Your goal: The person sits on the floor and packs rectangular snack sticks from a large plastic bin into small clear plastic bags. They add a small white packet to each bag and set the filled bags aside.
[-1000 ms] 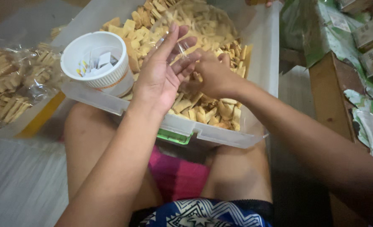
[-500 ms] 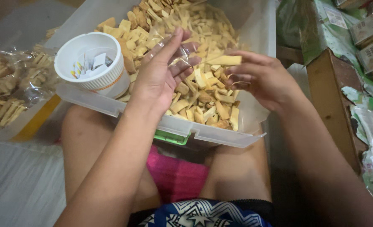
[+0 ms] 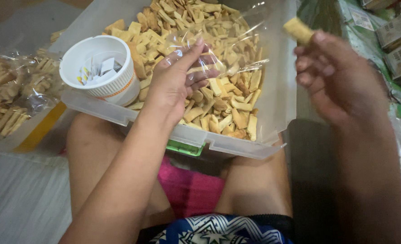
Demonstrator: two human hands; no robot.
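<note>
left hand [image 3: 175,83]: fingers pinch clear bag [image 3: 223,47] - over cracker bin [image 3: 279,90]
right hand [image 3: 334,77]: fingertips grip one cracker [image 3: 298,30] - raised

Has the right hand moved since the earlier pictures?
Yes. The right hand, holding a cracker, has risen out of the clear box and gone right, past its right wall.

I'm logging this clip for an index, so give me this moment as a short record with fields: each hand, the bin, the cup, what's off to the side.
left hand: holds a clear plastic bag open over the bin
right hand: raised beside the bin, pinching one biscuit piece
bin: clear plastic, on the lap, filled with tan biscuit pieces
cup: white, in the bin's corner, holds small paper slips
side: packed biscuit bags at left
</note>
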